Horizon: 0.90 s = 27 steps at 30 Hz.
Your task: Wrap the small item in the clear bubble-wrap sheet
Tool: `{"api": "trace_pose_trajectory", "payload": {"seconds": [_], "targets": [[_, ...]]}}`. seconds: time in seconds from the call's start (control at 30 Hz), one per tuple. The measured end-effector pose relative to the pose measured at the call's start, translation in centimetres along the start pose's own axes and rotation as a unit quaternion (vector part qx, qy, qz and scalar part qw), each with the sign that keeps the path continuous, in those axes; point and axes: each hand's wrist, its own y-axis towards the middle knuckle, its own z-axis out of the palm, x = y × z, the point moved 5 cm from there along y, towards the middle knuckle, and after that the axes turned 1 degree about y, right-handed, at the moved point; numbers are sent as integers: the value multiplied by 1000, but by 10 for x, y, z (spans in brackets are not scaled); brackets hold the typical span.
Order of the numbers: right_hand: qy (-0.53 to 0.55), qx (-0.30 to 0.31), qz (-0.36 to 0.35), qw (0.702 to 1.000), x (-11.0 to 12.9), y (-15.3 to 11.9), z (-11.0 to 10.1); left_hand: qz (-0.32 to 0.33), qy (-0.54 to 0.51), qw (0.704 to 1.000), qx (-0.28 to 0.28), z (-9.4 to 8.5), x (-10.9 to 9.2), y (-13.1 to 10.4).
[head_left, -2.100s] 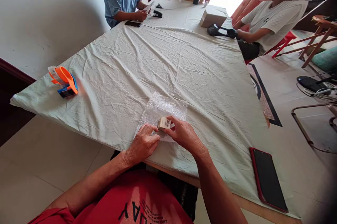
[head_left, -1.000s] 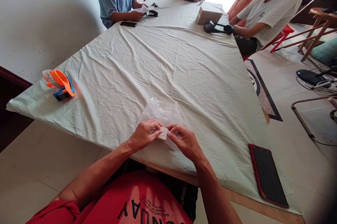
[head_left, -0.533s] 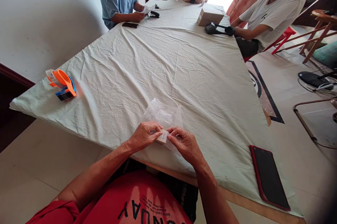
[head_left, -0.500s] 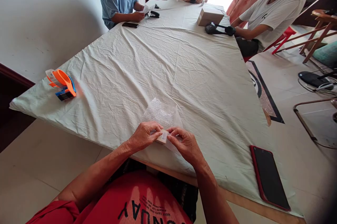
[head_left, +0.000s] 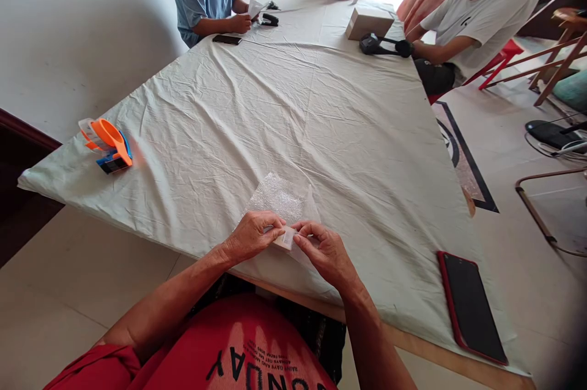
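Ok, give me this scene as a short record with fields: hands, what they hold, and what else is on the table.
left hand: pinching the small box
right hand: pinching the small box from the other side
small box: pale, partly covered by bubble wrap
bubble wrap: sheet folded up around the box, near the table edge
tape dispenser: orange, at the table's left corner
phone: red-edged, face up, to the right
tablecloth: pale, wrinkled
others: three people seated at the far end

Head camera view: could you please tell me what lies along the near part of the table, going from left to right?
Orange tape dispenser → left hand → small box wrapped in bubble wrap → right hand → phone in a red case.
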Motion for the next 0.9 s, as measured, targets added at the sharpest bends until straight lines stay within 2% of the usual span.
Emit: {"api": "trace_pose_trajectory", "payload": {"seconds": [0.2,0.43,0.53,0.63,0.7,0.8,0.9], "targets": [[-2,-17,2,1000,-4,0,3,-6,-7,1000,8,1,3,2],[-51,-19,65,996,-28,-7,-4,-75,-10,996,38,1,8,5],[-66,-37,61,995,-32,-11,-7,-97,-21,994,54,1,9,8],[-120,-62,21,991,-29,-14,-4,-104,-32,991,71,0,9,12],[-179,-95,-32,979,-21,-17,-2,-107,-41,990,87,0,9,15],[-290,-152,-148,933,2,-23,2,-113,-50,986,109,1,8,18],[-360,-142,-238,891,22,-28,12,-120,-44,984,125,2,10,21]]}}
